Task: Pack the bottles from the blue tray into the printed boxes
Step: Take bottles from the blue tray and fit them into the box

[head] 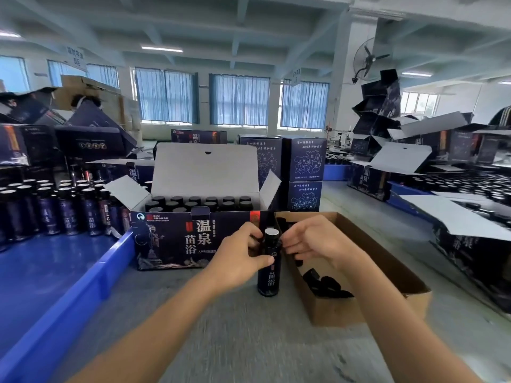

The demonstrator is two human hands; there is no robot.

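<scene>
— What do the fingers hold?
— One dark bottle (269,275). The left hand (237,261) grips it, thumb across the front, fingers curled round the far side. The right hand (312,239) reaches to the neck from the other side, fingers loosely bent; whether they pinch it cannot be told.
— Where does it stand?
— Upright on the grey table (249,327), silvery cap up. It is just in front of the right end of one open printed box (171,239) and just beside one brown carton (359,308). The carton holds a heap of black pieces (323,283), too tangled to count.
— How full is the box?
— Six black caps (195,199) run across the back row; the nearer rows are partly hidden behind the front wall. The lid and two side flaps stand up.
— And the tray?
— One blue tray (83,294) at the left, its rim just beside the box's corner. Standing bottles (66,211) crowd its far end in several rows, too many to count.
— Beyond that?
— Two closed map-printed boxes (307,161), stacked, behind and to the right; more open boxes are heaped at both sides.
— The room?
— A workshop hall: three blue-curtained windows (239,99) straight ahead and others at the left. One wall fan (369,60) hangs on a white pillar, and ceiling tubes (161,48) are lit overhead.
</scene>
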